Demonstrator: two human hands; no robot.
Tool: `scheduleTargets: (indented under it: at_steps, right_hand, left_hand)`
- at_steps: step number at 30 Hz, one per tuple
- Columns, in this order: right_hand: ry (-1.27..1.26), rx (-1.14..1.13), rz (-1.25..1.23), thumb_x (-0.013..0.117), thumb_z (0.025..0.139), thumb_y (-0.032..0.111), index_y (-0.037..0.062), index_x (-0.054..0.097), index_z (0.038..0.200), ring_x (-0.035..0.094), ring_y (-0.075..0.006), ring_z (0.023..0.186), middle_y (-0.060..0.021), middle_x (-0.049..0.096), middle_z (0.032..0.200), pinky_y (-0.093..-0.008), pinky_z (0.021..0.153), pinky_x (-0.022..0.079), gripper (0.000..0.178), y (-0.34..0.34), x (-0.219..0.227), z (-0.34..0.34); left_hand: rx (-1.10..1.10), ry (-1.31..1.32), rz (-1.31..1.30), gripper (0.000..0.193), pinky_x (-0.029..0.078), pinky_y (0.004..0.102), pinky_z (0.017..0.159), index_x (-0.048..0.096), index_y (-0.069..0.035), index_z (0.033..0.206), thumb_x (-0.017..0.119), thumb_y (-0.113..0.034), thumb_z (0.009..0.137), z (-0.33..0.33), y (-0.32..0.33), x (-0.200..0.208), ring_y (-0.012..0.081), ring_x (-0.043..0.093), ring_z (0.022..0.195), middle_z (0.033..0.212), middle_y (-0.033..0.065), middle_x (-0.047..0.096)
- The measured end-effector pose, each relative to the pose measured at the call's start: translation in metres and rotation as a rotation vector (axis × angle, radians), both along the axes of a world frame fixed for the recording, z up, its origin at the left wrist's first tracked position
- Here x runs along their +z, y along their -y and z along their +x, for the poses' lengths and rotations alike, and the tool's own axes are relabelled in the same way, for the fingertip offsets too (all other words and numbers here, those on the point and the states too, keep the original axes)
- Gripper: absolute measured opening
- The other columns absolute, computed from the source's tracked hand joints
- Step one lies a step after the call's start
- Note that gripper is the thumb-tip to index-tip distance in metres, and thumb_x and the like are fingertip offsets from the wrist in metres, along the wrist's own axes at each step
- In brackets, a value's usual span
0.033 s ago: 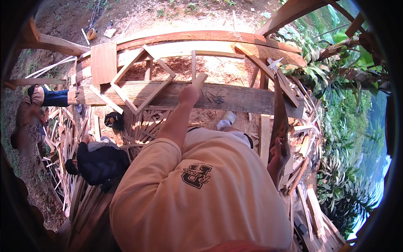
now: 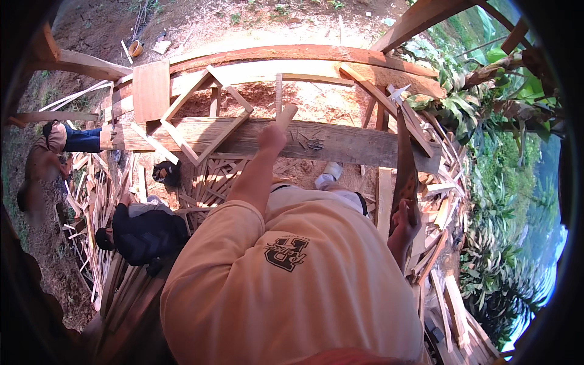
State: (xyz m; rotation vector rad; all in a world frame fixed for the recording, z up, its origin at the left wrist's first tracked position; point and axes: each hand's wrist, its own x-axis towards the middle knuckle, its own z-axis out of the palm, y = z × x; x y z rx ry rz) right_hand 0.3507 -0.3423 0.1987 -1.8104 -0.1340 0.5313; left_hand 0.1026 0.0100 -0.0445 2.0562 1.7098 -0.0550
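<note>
My left hand is closed around a short piece of wood, whose pale end sticks up above the fist. It is over a wide weathered plank lying across in front of me. On the plank, just right of that hand, lies a small heap of nails. At my right side, my right hand is closed at the lower end of a handsaw. The brown blade points away from me, past the plank's right part, and narrows toward its far end. The handle is mostly hidden by the fingers.
Angled frames of battens rest on the plank's left part, near a flat reddish board. Long beams run behind. Wood offcuts pile up at right and left. A person in dark clothes sits at left; another person is beyond.
</note>
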Motion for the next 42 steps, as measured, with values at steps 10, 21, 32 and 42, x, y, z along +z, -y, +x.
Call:
scheduleTargets:
  at_steps: [10, 21, 32, 42]
  right_hand:
    - [-0.003, 0.201, 0.003, 0.075, 0.099, 0.007, 0.0041, 0.074, 0.103, 0.04, -0.0012, 0.06, 0.0088, 0.048, 0.07, -0.0221, 0.054, 0.029, 0.005, -0.013, -0.024, 0.105]
    - [0.018, 0.182, 0.08, 0.076, 0.099, 0.009, 0.0032, 0.074, 0.104, 0.04, -0.0013, 0.058, 0.0086, 0.05, 0.068, -0.0222, 0.053, 0.029, 0.008, -0.033, -0.028, 0.078]
    - [0.014, 0.15, 0.054, 0.072, 0.104, 0.017, 0.0037, 0.074, 0.098, 0.038, -0.0038, 0.052, 0.0048, 0.049, 0.062, -0.0247, 0.05, 0.027, 0.015, -0.041, -0.03, 0.003]
    - [-0.124, 0.114, 0.138, 0.072, 0.103, 0.012, 0.0038, 0.072, 0.102, 0.037, 0.0003, 0.053, 0.0088, 0.048, 0.064, -0.0222, 0.047, 0.024, 0.008, -0.044, -0.029, 0.001]
  left_hand:
    - [0.202, -0.102, 0.283, 0.033, 0.06, 0.0549, 0.081, 0.068, -0.001, 0.102, 0.078, -0.028, 0.086, -0.086, -0.026, 0.099, 0.045, 0.075, 0.092, 0.093, 0.0248, 0.076]
    - [0.557, -0.203, 0.117, 0.035, 0.06, 0.0517, 0.091, 0.072, -0.002, 0.11, 0.073, -0.03, 0.091, -0.182, -0.051, 0.076, 0.0435, 0.075, 0.105, 0.11, 0.0263, 0.077]
    - [0.326, -0.042, 0.305, 0.045, 0.06, 0.0548, 0.084, 0.062, 0.001, 0.115, 0.078, -0.033, 0.092, -0.181, -0.038, 0.099, 0.0466, 0.074, 0.098, 0.103, 0.0269, 0.075]
    - [-0.293, 0.02, -0.041, 0.037, 0.06, 0.0539, 0.091, 0.066, -0.004, 0.12, 0.072, -0.02, 0.087, -0.015, -0.061, 0.171, 0.0411, 0.076, 0.101, 0.104, 0.0211, 0.078]
